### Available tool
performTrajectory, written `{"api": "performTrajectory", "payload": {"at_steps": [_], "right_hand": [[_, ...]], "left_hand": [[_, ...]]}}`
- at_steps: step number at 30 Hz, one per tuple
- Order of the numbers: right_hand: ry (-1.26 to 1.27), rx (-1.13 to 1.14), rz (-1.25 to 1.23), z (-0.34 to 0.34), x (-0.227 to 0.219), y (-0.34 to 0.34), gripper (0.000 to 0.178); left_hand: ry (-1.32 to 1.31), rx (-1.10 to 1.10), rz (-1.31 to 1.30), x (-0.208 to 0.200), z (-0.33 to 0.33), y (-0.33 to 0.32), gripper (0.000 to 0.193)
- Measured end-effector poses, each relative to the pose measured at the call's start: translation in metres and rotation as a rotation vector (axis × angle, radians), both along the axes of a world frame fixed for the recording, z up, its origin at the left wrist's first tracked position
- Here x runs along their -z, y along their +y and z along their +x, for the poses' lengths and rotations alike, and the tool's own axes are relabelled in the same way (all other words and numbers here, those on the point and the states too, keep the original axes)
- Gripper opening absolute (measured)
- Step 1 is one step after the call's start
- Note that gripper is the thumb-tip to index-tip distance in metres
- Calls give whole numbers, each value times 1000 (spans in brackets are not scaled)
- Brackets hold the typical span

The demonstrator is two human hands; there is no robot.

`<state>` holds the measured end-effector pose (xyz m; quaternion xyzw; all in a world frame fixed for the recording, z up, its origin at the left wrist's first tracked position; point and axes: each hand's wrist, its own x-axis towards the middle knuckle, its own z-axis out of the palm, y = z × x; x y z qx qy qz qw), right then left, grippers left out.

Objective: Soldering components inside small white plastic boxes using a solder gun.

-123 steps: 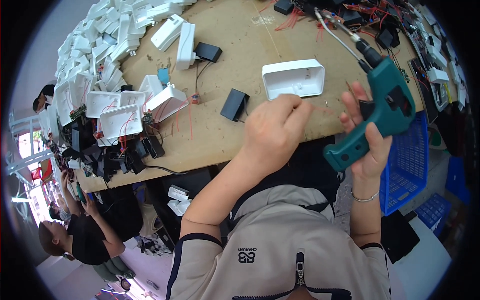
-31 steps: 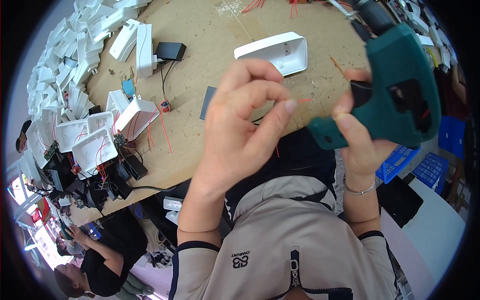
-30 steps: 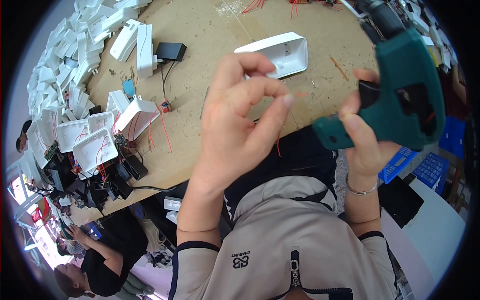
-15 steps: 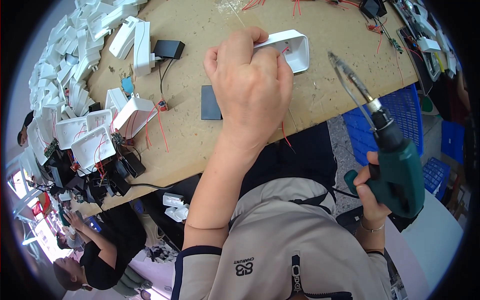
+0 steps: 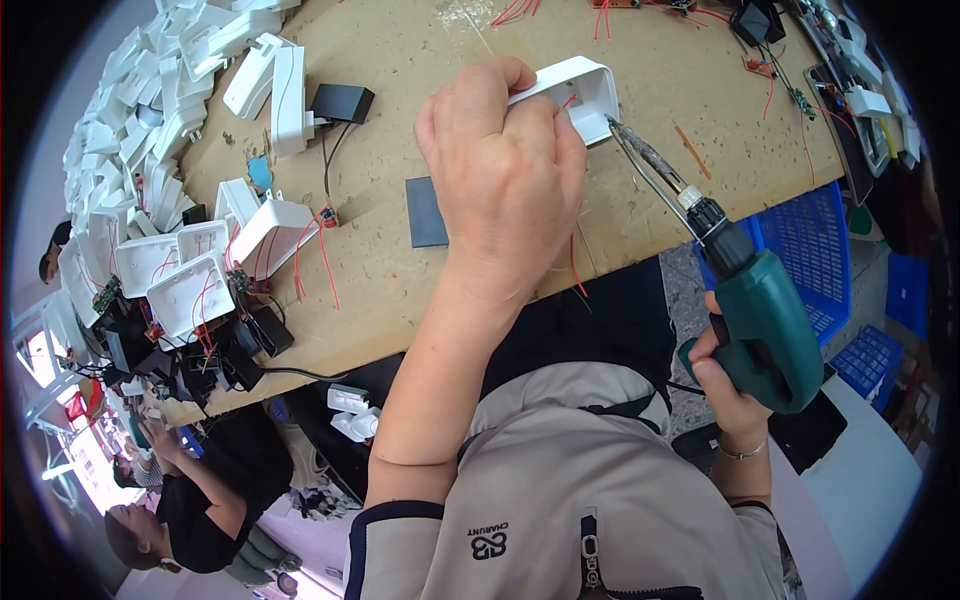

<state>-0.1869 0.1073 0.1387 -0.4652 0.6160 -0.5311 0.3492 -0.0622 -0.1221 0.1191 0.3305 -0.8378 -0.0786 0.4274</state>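
My left hand (image 5: 505, 165) is closed on a white plastic case (image 5: 597, 95), tilted on the tabletop. A short red wire end shows inside the case; the fingertips and whatever else they pinch there are hidden. In my right hand (image 5: 730, 395) is a green soldering gun (image 5: 778, 325), gripped by its handle. Its long metal tip reaches the case's near right rim; whether it touches cannot be made out. Below my left wrist a red wire (image 5: 575, 262) hangs over the table. A flat dark rectangular block (image 5: 425, 212) lies left of that wrist.
Left stand white cases (image 5: 190, 295) with red wires and black blocks, below a large pile of white housings (image 5: 130, 125). A black box (image 5: 342, 102) with a cable lies nearer. Blue crates (image 5: 805, 250) stand beyond the table's right edge. A co-worker (image 5: 190, 500) sits lower left.
The soldering gun has swung left, bringing its tip from open space over the table to the case's rim. My left hand keeps its hold on the case.
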Motion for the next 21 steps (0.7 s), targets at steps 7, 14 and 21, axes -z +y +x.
{"api": "performTrajectory", "payload": {"at_steps": [7, 14, 21], "right_hand": [[-29, 49, -47, -5, -3, 1, 57], [-129, 230, -24, -7, -12, -5, 57], [-153, 125, -71, -18, -12, 3, 55]], "left_hand": [[175, 132, 145, -14, 2, 8, 6], [344, 256, 291, -28, 6, 9, 6], [22, 0, 108, -17, 0, 0, 6]]}}
